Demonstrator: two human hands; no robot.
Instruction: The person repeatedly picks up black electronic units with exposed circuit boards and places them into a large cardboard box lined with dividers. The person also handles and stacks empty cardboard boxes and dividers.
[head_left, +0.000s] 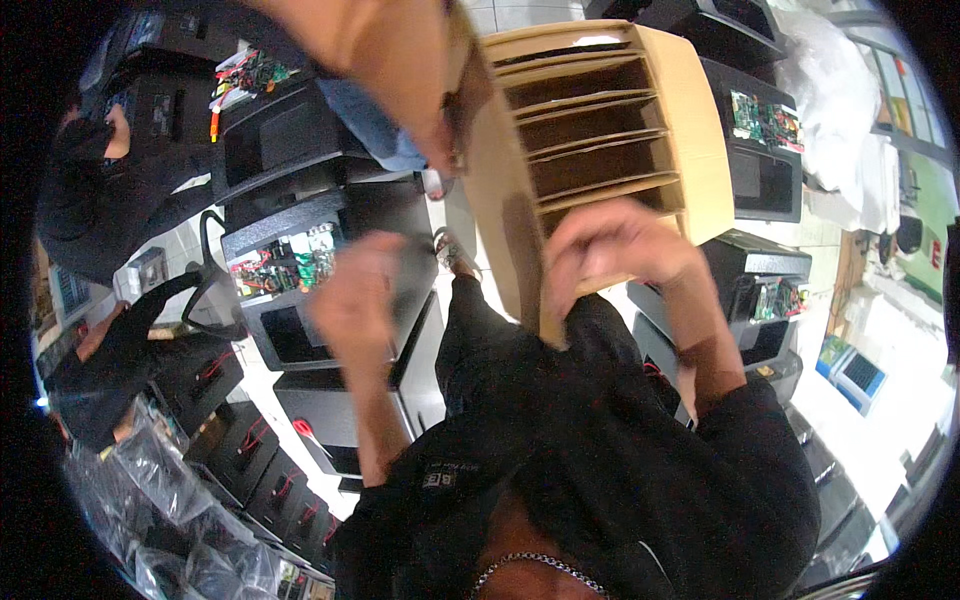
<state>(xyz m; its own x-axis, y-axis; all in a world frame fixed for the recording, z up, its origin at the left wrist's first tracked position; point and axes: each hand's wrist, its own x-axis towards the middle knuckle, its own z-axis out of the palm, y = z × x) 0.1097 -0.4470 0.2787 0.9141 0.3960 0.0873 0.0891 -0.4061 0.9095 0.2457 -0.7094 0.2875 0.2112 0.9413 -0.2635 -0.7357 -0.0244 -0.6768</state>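
A cardboard box (708,150) with several divided slots stands open in front of me. Its long brown flap (500,205) points down toward my lap. My right hand (620,245) is at the box's near edge, with fingers curled over the flap's lower end and slightly blurred. To the left of the flap, my left hand (355,290) is raised and smeared by motion, so its fingers cannot be read. Another person's hand (440,145) reaches in from the top and touches the flap's far part.
Black cases with exposed green circuit boards (300,258) stand on my left, and similar boards (765,120) are on the right. Red-handled scissors (305,430) lie lower left. Clear plastic wrap (165,460) covers items there. Other people in dark clothes (85,190) are at the left.
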